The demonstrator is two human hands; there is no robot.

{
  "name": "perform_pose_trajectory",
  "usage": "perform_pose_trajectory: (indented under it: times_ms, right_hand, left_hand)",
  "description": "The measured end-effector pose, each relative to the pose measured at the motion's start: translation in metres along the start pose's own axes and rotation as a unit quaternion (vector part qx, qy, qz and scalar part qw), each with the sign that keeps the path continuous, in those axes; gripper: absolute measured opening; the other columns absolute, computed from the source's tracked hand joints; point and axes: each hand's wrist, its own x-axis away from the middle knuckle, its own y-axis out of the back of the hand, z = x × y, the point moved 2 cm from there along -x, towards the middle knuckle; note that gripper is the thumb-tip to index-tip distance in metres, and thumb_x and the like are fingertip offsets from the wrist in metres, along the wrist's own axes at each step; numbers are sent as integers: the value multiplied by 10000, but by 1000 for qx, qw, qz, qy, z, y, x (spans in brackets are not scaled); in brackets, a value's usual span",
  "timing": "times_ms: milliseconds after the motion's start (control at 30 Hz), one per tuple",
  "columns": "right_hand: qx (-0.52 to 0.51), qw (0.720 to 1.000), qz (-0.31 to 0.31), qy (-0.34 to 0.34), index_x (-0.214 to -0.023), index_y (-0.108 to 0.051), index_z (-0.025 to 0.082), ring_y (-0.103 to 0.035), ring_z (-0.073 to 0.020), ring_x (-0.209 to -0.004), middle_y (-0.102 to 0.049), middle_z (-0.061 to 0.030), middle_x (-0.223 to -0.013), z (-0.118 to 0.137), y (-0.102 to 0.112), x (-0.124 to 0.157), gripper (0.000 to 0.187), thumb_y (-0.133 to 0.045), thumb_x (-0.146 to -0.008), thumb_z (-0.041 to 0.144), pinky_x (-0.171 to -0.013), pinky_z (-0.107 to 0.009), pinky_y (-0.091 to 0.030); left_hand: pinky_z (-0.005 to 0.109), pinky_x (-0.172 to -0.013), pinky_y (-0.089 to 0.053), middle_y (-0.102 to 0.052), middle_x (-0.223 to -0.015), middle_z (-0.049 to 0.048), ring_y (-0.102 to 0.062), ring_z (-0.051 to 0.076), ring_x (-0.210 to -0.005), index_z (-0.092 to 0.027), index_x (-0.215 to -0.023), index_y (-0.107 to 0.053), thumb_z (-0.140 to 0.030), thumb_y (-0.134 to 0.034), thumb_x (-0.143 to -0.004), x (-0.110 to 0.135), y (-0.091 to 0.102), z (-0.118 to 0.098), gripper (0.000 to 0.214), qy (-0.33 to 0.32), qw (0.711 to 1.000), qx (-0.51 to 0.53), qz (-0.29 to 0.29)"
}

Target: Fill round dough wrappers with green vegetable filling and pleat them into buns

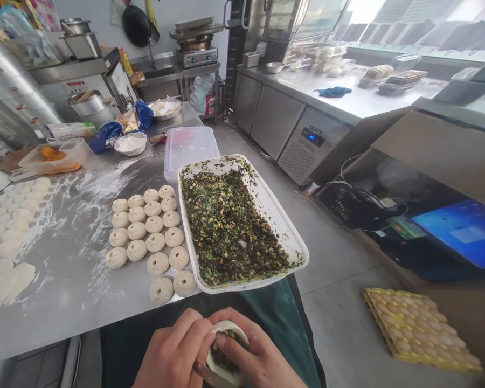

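Observation:
A round dough wrapper [228, 325] with dark green chopped filling in it is held between my two hands, in front of my body. My right hand [258, 350] curls around it, the thumb lying over the filling. My left hand [175, 347] pinches its edge with closed fingers. Part of a thin brownish strip shows below the left fingers; I cannot make out what it is. Just beyond stands a white tub [293, 237] of chopped green filling [230, 226]. Left of the tub, pleated buns [156, 242] sit in rows on the floured metal table [73, 280].
Flat dough wrappers [14, 283] and many dough pieces [18, 210] lie at the left. Behind are a plastic lid [189, 148], a bowl of white powder [130, 144] and a plastic container [56, 156]. Trays of eggs [420, 328] rest on the floor at right.

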Motion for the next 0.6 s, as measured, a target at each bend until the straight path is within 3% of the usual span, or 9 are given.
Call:
perform_pose_trajectory:
  times_ms: [167,300,433,567,600]
  right_hand:
    - [81,996,-15,34,-965,-621,207,-554,-219,-874,-642,-27,-928,-5,-2,-2,233,-604,-993,438,-794,-323,-452]
    - [117,993,-24,11,-1004,-626,202,-522,-190,-776,-621,-1,-852,-15,-2,-5,176,-535,-1007,353,-703,-302,-430]
    - [220,973,-47,59,-862,-582,207,-526,-186,-764,-629,-5,-852,-18,1,-7,57,-583,-916,226,-691,-302,-413]
    - [235,971,-32,19,-939,-639,197,-623,-221,-850,-717,-43,-927,-12,2,-7,116,-528,-917,167,-729,-311,-445]
    - [244,969,-35,16,-938,-643,198,-626,-224,-848,-721,-44,-924,-9,3,-6,114,-535,-917,168,-728,-311,-448]
  left_hand:
    - [239,-583,-557,-654,-922,52,-652,137,-614,-168,-1250,-571,-162,-358,-1065,-3,-2,-2,282,-46,997,-51,31]
    - [249,-522,-510,-599,-810,27,-642,158,-609,-213,-1007,-582,-137,-378,-1041,-2,-5,-1,220,-31,998,-55,26]
    - [257,-508,-509,-651,-917,54,-638,151,-585,-152,-1303,-556,-126,-379,-1012,0,-9,-1,341,-63,994,-79,37]
    - [287,-439,-451,-596,-799,23,-589,166,-520,-211,-1009,-591,-110,-378,-988,0,-11,-2,237,-59,994,-82,32]
    - [291,-431,-445,-603,-810,25,-584,165,-513,-208,-1016,-590,-115,-386,-989,0,-12,-2,225,-59,994,-85,34]
